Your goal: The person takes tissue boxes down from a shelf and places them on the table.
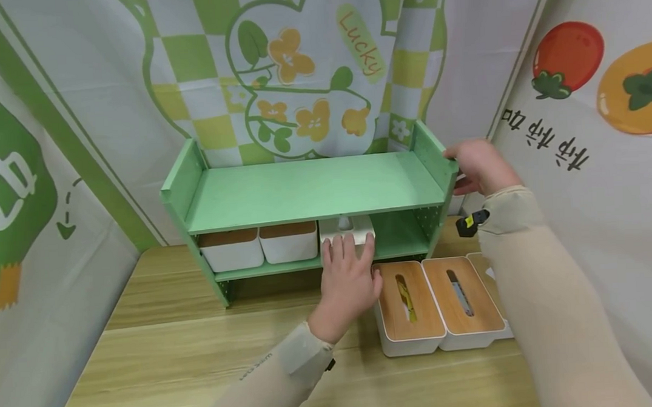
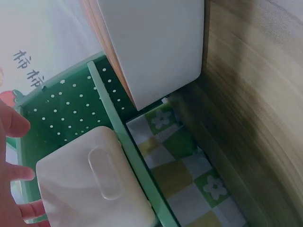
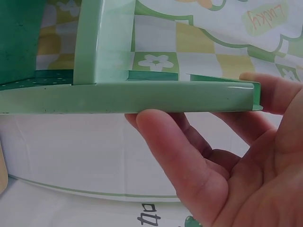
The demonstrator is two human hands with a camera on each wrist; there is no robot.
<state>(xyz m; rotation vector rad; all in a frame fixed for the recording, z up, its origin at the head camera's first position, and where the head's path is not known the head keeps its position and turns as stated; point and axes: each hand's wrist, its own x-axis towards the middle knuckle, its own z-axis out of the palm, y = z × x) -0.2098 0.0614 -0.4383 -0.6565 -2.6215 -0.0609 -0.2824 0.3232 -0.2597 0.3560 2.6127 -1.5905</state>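
My left hand (image 1: pixel 348 281) reaches to a white lidded box (image 1: pixel 329 227) on the lower level of a green shelf (image 1: pixel 314 189). Its fingers are extended and spread, with the fingertips at the box's front and upper edge. In the left wrist view the box (image 2: pixel 90 184) shows a rounded oval recess, and the fingers (image 2: pixel 21 172) lie along its side. My right hand (image 1: pixel 483 166) holds the top of the shelf's right side panel (image 1: pixel 433 156). The right wrist view shows the index finger over the panel's end and the thumb (image 3: pixel 161 132) against its outer side.
Two white bins (image 1: pixel 232 253) with brown insides sit left of the box on the same level. Two white boxes with wooden slotted lids (image 1: pixel 418 312) stand on the wooden table (image 1: pixel 201 354) at the right front, beside another partly hidden one. Printed fabric (image 1: pixel 202 130) hangs behind the shelf.
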